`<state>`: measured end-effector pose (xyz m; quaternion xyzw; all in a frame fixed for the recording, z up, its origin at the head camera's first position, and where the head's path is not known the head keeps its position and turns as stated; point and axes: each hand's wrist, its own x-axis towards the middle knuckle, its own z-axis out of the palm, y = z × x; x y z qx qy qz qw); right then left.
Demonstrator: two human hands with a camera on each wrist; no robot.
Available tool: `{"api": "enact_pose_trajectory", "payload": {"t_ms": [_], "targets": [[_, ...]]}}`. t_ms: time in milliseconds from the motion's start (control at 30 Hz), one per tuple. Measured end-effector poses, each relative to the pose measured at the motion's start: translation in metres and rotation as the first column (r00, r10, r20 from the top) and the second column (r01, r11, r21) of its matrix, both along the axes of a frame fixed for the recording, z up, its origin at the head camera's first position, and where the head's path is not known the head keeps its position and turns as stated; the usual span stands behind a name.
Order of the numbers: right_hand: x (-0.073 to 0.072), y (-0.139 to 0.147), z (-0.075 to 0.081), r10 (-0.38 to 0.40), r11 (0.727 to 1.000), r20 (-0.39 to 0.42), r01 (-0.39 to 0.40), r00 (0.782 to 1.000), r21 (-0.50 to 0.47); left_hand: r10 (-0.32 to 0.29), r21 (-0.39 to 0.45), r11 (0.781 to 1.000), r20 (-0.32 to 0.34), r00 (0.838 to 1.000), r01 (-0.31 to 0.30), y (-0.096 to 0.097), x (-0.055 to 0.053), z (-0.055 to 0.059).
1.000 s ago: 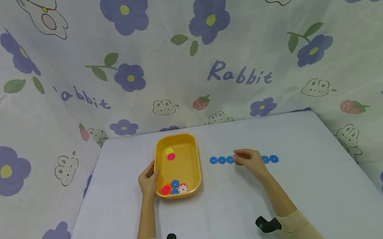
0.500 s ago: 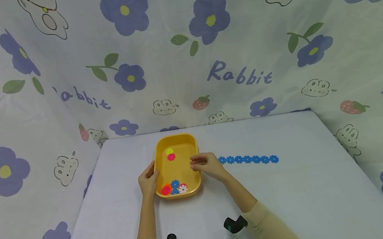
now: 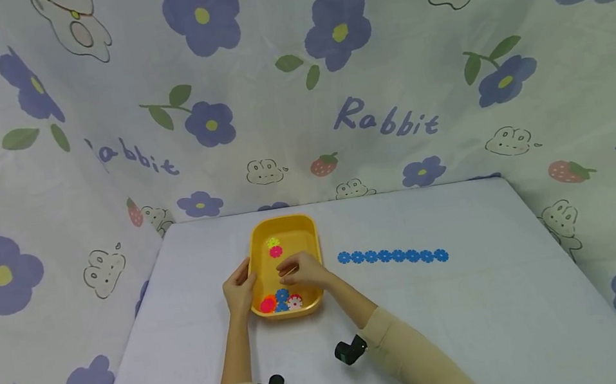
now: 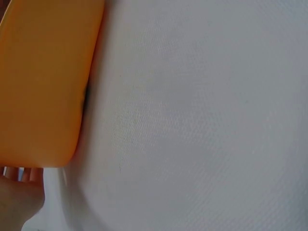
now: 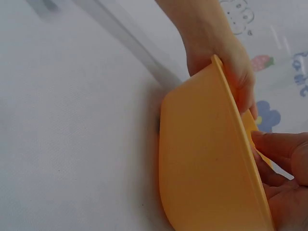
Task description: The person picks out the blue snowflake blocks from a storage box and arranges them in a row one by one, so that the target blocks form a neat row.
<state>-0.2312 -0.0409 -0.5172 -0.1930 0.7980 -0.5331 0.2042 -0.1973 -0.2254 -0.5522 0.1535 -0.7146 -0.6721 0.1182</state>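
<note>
My left hand [image 3: 240, 290] holds the left rim of a yellow plastic tray [image 3: 313, 230], thumb on the inside and fingers along the outer wall. Over the middle of the tray is my right hand [image 3: 303, 272], its fingers loosely bent and nothing visible between them. In the right wrist view this right hand [image 5: 288, 168] reaches past the near rim. At the tray's front end lie several flower-shaped plastic pieces, among them a blue flower piece [image 3: 281, 295], a pink flower piece [image 3: 267, 304] and a white one [image 3: 295, 303]. A second pink flower piece [image 3: 276, 252] touches a yellow flower piece [image 3: 273, 242] farther back.
A row of several blue flower pieces [image 3: 398, 255] stretches across the white table [image 3: 476, 312] right of the tray. Behind the table hangs a patterned cloth [image 3: 276, 125]. Small black cameras sit at both sleeves.
My right hand has moved left from above the blue row, across the tray's right rim, to over the inside of the tray. The left hand and the tray have stayed put.
</note>
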Motion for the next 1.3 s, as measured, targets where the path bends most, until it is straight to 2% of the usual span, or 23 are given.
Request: {"api": "enact_pose_trajectory", "payload": {"t_ms": [367,467,567,633,700,833,967,1300], "targets": [[0.001,-0.013,-0.007,-0.013,0.995,0.129,0.000,0.992,0.097,-0.007,0.015,1.000,-0.043,0.999,0.008,0.002,-0.001,0.000],[0.003,-0.015,-0.009,-0.032,0.994,0.149,0.015,0.988,0.110,-0.020,0.031,0.999,-0.045,0.999,0.021,0.004,0.002,0.008],[0.003,-0.018,-0.011,-0.025,0.993,0.160,0.006,0.987,0.118,-0.021,0.037,0.999,-0.046,0.999,0.022,0.004,0.003,0.010],[0.004,-0.018,-0.010,0.003,0.993,0.150,-0.021,0.989,0.118,-0.015,0.030,0.999,-0.046,0.999,0.016,0.004,0.002,0.009],[0.004,-0.018,-0.011,0.051,0.992,0.139,-0.067,0.989,0.108,-0.007,0.031,0.999,-0.055,0.998,0.008,0.002,-0.001,0.002],[0.005,-0.019,-0.014,0.127,0.984,0.124,-0.141,0.984,0.107,-0.011,0.025,1.000,-0.050,0.999,0.012,0.001,0.000,0.001],[0.007,-0.022,-0.014,0.191,0.971,0.135,-0.207,0.972,0.120,-0.026,0.032,0.999,-0.032,0.999,0.027,0.000,0.001,0.000],[0.010,-0.028,-0.019,0.354,0.916,0.067,-0.360,0.933,0.179,-0.027,0.047,0.998,-0.038,0.999,0.029,-0.001,0.001,-0.001]]}}
